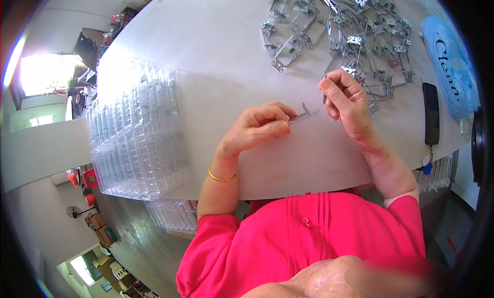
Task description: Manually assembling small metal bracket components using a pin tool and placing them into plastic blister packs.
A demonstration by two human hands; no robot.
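We hold a small metal clip part in our left hand, the fingers pinched tight on its near end, so that its long axis runs out to the right and slightly away from us, just above the white worktop. Our right hand sits just beside the free tip of that part, a little further back, its fingers curled closed around something thin; we cannot tell what it is, since only a dark sliver shows by the thumb. So the part lies between the two hands, gripped by the left and pointing at the right. Directly behind the right hand spreads the heap of metal wire frames, much closer to it than to the left. Stacked clear plastic trays lie well apart on our left, and a black phone rests at the right.
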